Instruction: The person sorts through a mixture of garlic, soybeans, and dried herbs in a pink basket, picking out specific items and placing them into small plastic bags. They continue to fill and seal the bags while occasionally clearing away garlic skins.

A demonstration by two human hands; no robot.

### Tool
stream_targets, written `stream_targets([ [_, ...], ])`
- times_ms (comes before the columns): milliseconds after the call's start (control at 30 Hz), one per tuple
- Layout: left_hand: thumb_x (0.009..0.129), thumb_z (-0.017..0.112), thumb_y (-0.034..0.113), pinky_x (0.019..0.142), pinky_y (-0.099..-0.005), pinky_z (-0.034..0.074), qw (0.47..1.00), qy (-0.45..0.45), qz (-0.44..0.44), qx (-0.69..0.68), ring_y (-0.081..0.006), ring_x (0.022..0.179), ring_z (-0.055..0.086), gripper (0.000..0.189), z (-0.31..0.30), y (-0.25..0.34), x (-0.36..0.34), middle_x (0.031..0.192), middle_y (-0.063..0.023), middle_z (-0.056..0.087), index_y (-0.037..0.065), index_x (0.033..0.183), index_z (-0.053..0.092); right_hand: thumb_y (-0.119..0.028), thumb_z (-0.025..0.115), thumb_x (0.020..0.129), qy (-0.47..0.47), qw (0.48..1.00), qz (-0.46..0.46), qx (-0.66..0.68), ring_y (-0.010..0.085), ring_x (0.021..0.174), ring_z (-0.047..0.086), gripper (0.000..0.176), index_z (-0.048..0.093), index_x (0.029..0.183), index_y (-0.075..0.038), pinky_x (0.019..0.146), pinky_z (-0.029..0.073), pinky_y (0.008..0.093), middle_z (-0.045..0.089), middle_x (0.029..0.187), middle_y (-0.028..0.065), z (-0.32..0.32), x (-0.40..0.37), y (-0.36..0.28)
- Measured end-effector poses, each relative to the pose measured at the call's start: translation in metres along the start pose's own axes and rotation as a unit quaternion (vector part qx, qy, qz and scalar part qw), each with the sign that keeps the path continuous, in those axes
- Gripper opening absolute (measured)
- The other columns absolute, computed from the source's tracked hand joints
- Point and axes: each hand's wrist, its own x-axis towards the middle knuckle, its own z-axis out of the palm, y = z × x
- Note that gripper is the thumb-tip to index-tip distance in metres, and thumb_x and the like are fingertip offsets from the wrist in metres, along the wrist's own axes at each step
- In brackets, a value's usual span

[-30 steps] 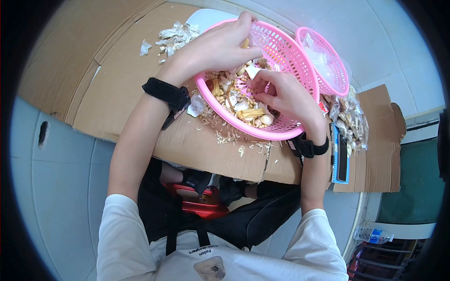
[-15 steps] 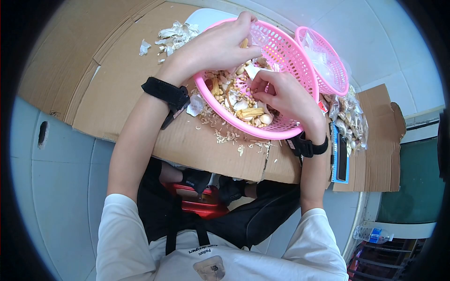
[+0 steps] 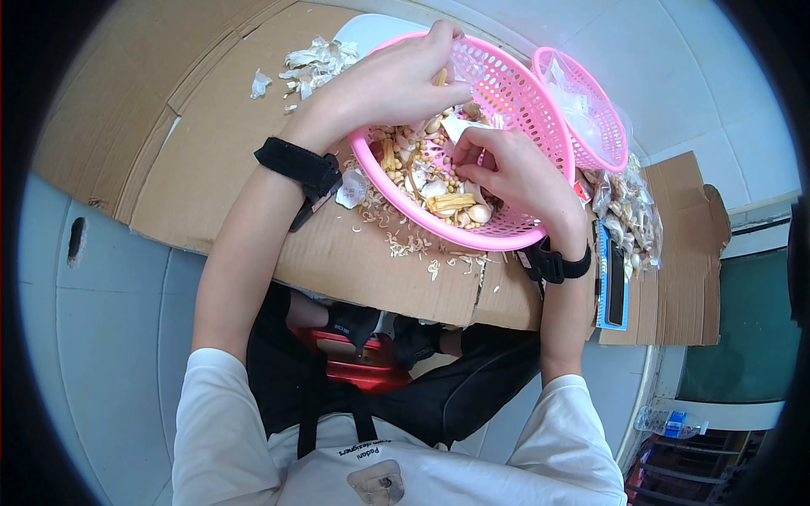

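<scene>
- Nearest us, a cardboard sheet (image 3: 211,169) reaches over the person's knees. Loose peelings (image 3: 411,244) lie along its near edge, just beside the large pink basket (image 3: 498,243).
- The large pink basket rests on the cardboard sheet and holds a mix of cloves, kernels and yellow strips.
- The right hand (image 3: 515,173) is inside it, fingers curled down onto the contents beside a white scrap (image 3: 458,126). We cannot tell whether they grip anything.
- The left hand (image 3: 388,84) reaches across to the far rim, fingers pinched on a small tan piece (image 3: 440,78).
- Beyond lie a heap of pale skins (image 3: 316,59) to the left and a smaller pink basket (image 3: 591,126) to the right, with a clear bag (image 3: 629,215) near it.
- Risk, in our judgement: the tan piece is held by the fingertips only, so a slack pinch would drop it back into the mix. A push from either wrist could slide the large pink basket toward the near edge, and the loose peelings there could fall into the lap.
</scene>
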Motion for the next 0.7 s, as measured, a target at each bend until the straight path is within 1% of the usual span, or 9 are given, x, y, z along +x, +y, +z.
stream_targets([
  [200, 0.091, 0.064, 0.033, 0.059, -0.0372, 0.055, 1.0, 0.004, 0.0, 0.009, -0.0243, 0.065, 0.07, 0.071, 0.0018, -0.002, 0.0008, 0.084, -0.0191, 0.068, -0.015, 0.138, 0.04, -0.006, 0.071, 0.086, -0.003, 1.0, -0.003, -0.005, 0.0323, 0.083, 0.073, 0.015, 0.07, 0.098, 0.002, 0.077, 0.056, 0.0417, 0.074, 0.09, 0.017, -0.0007, -0.0002, -0.0006],
  [367, 0.091, 0.064, 0.032, 0.058, -0.037, 0.055, 1.0, -0.005, -0.007, 0.004, -0.0242, 0.064, 0.07, 0.066, 0.0005, -0.0005, 0.0, 0.084, -0.0192, 0.068, -0.014, 0.133, 0.042, -0.007, 0.071, 0.087, -0.001, 1.0, -0.004, -0.011, 0.0324, 0.082, 0.072, 0.014, 0.071, 0.098, 0.002, 0.076, 0.056, 0.0421, 0.074, 0.089, 0.0172, -0.0004, -0.0001, -0.0003],
  [700, 0.091, 0.065, 0.034, 0.057, -0.0364, 0.054, 1.0, -0.008, -0.009, 0.001, -0.0239, 0.064, 0.07, 0.067, -0.0001, 0.0002, -0.0007, 0.085, -0.0185, 0.067, -0.014, 0.132, 0.042, -0.011, 0.072, 0.088, 0.003, 0.999, -0.003, -0.036, 0.0356, 0.08, 0.072, 0.017, 0.072, 0.096, 0.004, 0.075, 0.055, 0.0436, 0.074, 0.088, 0.0196, 0.0007, -0.0004, 0.0018],
])
